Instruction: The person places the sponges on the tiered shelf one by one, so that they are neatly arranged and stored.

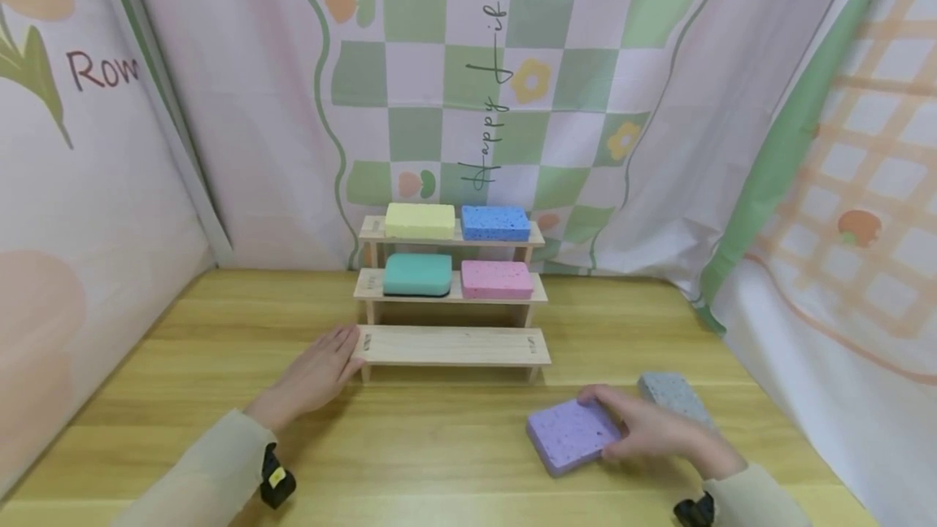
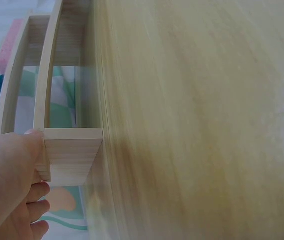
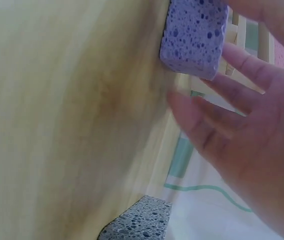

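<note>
A three-step wooden display rack (image 1: 450, 346) stands on the table. At the left end of its lowest board is my left hand (image 1: 318, 368); in the left wrist view the left hand (image 2: 12, 185) grips that board end, fingers curled past the edge. My right hand (image 1: 655, 429) holds a purple sponge (image 1: 569, 433) by its right side, thumb and fingers around it, to the front right of the rack. The right wrist view shows the pitted purple sponge (image 3: 194, 37) between the thumb and fingers of the right hand (image 3: 262, 110).
A grey sponge (image 1: 675, 395) lies on the table (image 1: 410, 454) behind the right hand. The middle step bears a teal sponge (image 1: 417, 273) and a pink sponge (image 1: 496, 279); the top step bears a yellow sponge (image 1: 420, 220) and a blue sponge (image 1: 495, 223). Printed curtains (image 1: 249, 104) surround the table.
</note>
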A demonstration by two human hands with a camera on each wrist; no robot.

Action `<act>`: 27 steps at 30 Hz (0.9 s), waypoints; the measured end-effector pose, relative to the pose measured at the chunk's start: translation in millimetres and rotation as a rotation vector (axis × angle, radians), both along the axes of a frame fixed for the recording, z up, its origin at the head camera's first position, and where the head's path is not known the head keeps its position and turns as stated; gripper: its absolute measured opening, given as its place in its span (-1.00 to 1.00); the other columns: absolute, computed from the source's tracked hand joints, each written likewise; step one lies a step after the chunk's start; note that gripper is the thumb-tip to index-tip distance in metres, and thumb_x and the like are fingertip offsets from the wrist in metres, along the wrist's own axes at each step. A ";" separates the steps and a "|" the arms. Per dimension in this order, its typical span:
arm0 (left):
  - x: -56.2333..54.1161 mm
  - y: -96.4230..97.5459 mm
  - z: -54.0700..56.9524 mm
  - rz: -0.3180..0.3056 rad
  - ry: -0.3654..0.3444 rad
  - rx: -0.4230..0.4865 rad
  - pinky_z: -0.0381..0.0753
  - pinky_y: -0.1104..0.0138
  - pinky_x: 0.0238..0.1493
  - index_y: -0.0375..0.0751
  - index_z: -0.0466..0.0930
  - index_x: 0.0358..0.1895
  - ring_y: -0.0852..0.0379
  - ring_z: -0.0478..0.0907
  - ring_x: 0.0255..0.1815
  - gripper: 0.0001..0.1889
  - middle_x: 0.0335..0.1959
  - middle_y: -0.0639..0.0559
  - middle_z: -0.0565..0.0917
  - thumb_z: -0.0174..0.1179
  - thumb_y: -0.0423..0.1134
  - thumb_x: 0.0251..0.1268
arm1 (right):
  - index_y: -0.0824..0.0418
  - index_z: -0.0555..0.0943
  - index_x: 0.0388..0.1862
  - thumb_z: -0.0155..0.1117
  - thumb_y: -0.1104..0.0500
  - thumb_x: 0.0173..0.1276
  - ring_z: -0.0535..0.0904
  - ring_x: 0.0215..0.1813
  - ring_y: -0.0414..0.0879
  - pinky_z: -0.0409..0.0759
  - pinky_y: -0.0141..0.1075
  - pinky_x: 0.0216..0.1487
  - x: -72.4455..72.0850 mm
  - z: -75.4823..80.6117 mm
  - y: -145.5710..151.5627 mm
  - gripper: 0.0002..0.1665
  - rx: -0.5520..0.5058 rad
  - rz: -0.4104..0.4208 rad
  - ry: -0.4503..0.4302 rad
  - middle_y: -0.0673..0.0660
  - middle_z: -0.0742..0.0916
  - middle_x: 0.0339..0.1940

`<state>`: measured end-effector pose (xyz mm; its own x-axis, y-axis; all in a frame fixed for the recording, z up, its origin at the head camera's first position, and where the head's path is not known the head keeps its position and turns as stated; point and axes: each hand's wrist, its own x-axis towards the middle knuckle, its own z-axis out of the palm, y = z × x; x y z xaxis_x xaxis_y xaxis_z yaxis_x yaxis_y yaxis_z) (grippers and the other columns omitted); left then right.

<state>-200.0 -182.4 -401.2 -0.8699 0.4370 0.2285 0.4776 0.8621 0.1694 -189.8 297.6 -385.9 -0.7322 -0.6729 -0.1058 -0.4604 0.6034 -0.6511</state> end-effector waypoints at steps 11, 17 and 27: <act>-0.2 -0.2 -0.2 -0.008 0.007 -0.001 0.13 -0.04 0.27 -0.62 0.14 0.27 -0.32 0.14 0.29 -0.44 0.27 -0.45 0.23 -0.08 -0.18 0.44 | -0.03 0.46 0.10 0.37 0.25 -0.05 0.25 0.25 0.31 0.26 0.02 0.22 2.9 -7.0 -7.2 -0.34 -0.024 0.135 0.226 0.30 0.39 0.28; -0.2 -0.8 -0.3 -0.010 0.006 -0.004 0.13 -0.04 0.28 -0.62 0.13 0.27 -0.31 0.13 0.30 -0.44 0.27 -0.45 0.22 -0.10 -0.17 0.45 | -0.05 0.46 0.10 0.34 0.23 0.05 0.29 0.21 0.32 0.37 0.10 0.11 2.4 -4.3 -7.8 -0.42 -0.015 0.131 0.140 0.30 0.40 0.26; -0.9 -1.5 -1.0 -0.005 0.003 -0.009 0.11 -0.03 0.29 -0.61 0.12 0.28 -0.31 0.12 0.31 -0.44 0.28 -0.44 0.21 -0.10 -0.17 0.45 | -0.02 0.49 0.08 0.36 0.18 0.06 0.44 0.04 0.03 0.48 -0.24 -0.13 3.5 3.2 -16.3 -0.46 -0.029 0.127 0.229 0.15 0.50 0.09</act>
